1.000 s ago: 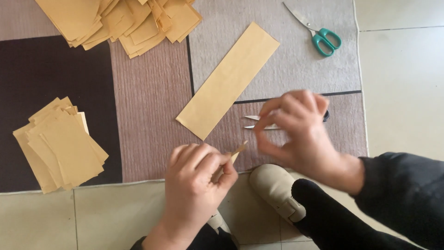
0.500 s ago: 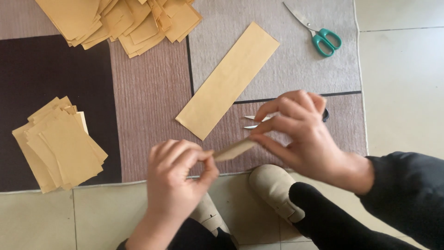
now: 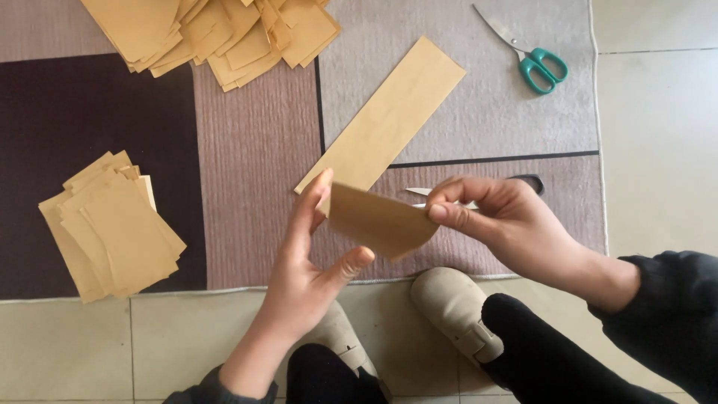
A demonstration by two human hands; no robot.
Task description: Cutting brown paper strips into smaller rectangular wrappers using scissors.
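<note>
A small tan paper piece (image 3: 378, 221) is held in the air between both hands. My left hand (image 3: 308, 258) pinches its left edge with thumb and fingers spread. My right hand (image 3: 508, 224) grips its right edge between thumb and forefinger. Just behind it a long tan paper strip (image 3: 383, 120) lies slanted on the rug. The blades of black-handled scissors (image 3: 426, 194) show on the rug, mostly hidden behind my right hand.
A stack of cut tan papers (image 3: 112, 224) lies at the left on the dark rug patch, and a bigger heap (image 3: 217, 34) at the top. Green-handled scissors (image 3: 532, 60) rest top right. My beige shoes (image 3: 452, 310) sit at the rug's (image 3: 254, 164) front edge on tiled floor.
The paper piece, seen edge-on and folded-looking before, is now turned flat toward the camera. My left hand has opened its fingers and risen; my right hand has shifted slightly.
</note>
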